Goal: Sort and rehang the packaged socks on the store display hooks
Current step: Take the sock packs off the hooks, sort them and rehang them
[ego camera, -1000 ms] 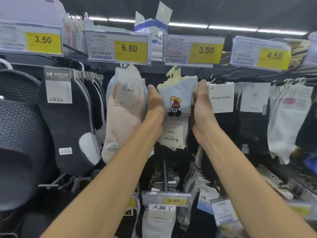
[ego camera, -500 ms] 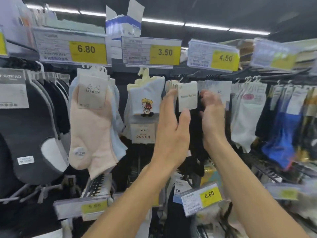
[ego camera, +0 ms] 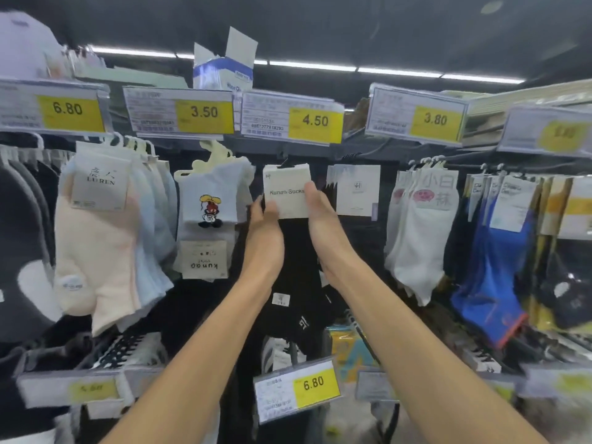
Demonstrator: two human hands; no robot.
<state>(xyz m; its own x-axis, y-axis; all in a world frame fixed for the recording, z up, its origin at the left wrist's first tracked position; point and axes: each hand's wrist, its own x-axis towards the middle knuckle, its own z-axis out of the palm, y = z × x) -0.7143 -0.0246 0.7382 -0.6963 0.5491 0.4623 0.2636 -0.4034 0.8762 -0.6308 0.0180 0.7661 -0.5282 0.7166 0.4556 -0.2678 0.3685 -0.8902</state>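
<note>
A pack of black socks (ego camera: pixel 296 264) with a cream card label reading Kunao Socks (ego camera: pixel 286 190) hangs from a hook under the 4.50 price tag (ego camera: pixel 315 121). My left hand (ego camera: pixel 264 229) holds the label's lower left edge, thumb on the card. My right hand (ego camera: pixel 323 222) pinches the label's right edge. To the left hangs a white sock pack with a cartoon figure (ego camera: pixel 209 200). Further left hang pink and pale blue Luren socks (ego camera: pixel 93 238).
More black packs with white cards (ego camera: pixel 355 190) hang just right of my hands, then white socks (ego camera: pixel 419 238) and blue socks (ego camera: pixel 493 277). Price tags line the top rail. A lower row of hooks carries a 6.80 tag (ego camera: pixel 315 384). A blue-white box (ego camera: pixel 224 70) sits on top.
Both hands left the cartoon sock pack and moved right to the black pack under the 4.50 tag, now holding its card label. My view shifted right.
</note>
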